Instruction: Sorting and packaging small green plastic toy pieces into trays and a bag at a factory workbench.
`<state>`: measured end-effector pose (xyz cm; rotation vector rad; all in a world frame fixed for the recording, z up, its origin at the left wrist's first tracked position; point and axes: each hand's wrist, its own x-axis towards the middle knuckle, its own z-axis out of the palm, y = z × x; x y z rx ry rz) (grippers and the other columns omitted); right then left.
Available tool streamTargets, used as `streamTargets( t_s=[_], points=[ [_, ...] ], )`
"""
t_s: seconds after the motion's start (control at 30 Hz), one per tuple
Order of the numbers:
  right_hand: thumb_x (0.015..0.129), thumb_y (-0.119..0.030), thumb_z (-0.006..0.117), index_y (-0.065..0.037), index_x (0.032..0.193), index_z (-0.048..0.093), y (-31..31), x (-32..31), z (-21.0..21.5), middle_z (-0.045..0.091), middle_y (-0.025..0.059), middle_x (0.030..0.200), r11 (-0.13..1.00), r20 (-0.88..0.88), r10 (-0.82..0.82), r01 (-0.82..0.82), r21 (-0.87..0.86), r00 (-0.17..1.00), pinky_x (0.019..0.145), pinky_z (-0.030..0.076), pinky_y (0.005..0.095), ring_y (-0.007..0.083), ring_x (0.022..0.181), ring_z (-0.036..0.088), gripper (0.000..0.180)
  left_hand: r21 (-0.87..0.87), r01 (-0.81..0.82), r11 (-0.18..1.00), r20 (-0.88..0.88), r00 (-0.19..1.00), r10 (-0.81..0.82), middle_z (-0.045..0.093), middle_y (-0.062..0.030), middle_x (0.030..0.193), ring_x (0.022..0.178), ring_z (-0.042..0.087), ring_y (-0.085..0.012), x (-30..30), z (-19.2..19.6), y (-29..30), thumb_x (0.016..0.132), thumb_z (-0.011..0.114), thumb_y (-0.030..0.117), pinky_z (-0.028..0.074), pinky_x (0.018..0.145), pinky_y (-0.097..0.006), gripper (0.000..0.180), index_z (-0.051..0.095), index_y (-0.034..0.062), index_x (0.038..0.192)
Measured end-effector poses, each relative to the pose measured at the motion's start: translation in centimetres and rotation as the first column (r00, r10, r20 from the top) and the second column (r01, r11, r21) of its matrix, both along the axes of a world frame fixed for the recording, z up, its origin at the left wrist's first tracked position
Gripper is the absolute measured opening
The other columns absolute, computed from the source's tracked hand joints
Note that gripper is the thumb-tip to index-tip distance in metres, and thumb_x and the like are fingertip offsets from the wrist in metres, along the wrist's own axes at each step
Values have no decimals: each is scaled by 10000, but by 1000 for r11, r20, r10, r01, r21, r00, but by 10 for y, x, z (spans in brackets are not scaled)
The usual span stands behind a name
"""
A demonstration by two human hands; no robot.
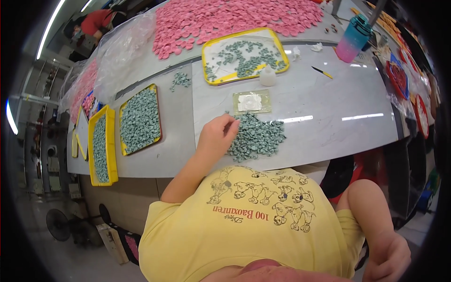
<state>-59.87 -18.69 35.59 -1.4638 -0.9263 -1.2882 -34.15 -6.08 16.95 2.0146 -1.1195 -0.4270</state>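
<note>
My left hand [217, 135] rests at the left edge of a heap of small grey-green pieces [257, 138] on the table. Its fingers are curled together, and whatever is in them is too small or hidden to name. Just beyond the heap lies a flat, pale yellow-green rectangular piece with a white round centre [251, 102]. My right hand [389, 257] is off the table at the lower right, beside my body. Its fingers are bent inward, and I cannot make out anything in them.
A yellow-rimmed tray [207, 70] with scattered green pieces stands at the back, a small white bottle [268, 75] at its edge. Fuller trays [124, 146] stand left. Pink pieces [225, 19] cover the far side. A knife [322, 72] and a drinking bottle [353, 40] are right.
</note>
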Motion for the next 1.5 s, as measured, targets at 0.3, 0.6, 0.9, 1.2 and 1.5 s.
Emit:
streamTargets(
  t_s=[0.3,0.6,0.9,1.2,1.5],
  points=[
    [760,-61,673,-8,668,548,-92,-70,-71,585,112,695,897,-266,294,-169,408,918,466,406,255,193,551,553,164,-86,-78,993,55,995,82,555,-35,669,576,479,-72,-53,-7,-48,840,588,103,358,480,-224,85,589,22,865],
    [842,-74,593,-3,1141,522,-77,84,-202,584,84,881,804,-978,-95,593,34,185,687,468,258,148,782,566,316,115,196,974,391,892,-225,407,-136,1321,1237,350,-345,48,-3,33,727,695,178,296,1011,-431,522,506,76,1203],
    [789,-121,665,-47,1191,493,-44,241,-223,562,86,967,624,-852,-522,699,-350,40,664,471,276,148,808,516,443,202,173,964,288,930,-227,260,-103,1437,1346,169,-343,142,-20,118,592,757,397,173,1078,-511,914,335,142,1361],
    [763,-132,682,-49,1027,549,17,284,-222,579,81,955,766,-762,-608,417,-488,225,699,445,324,206,780,512,307,120,340,933,90,932,-351,271,-155,1424,1338,195,-349,194,-5,137,556,780,378,165,1098,-438,1006,275,60,1366],
    [847,-64,588,11,976,542,-51,194,-102,583,72,808,628,-617,-677,753,-198,402,687,437,235,120,716,544,156,203,463,863,184,847,-498,385,-208,1329,1299,277,-356,150,43,55,652,739,377,204,1078,-455,908,274,13,1342]
  ],
)
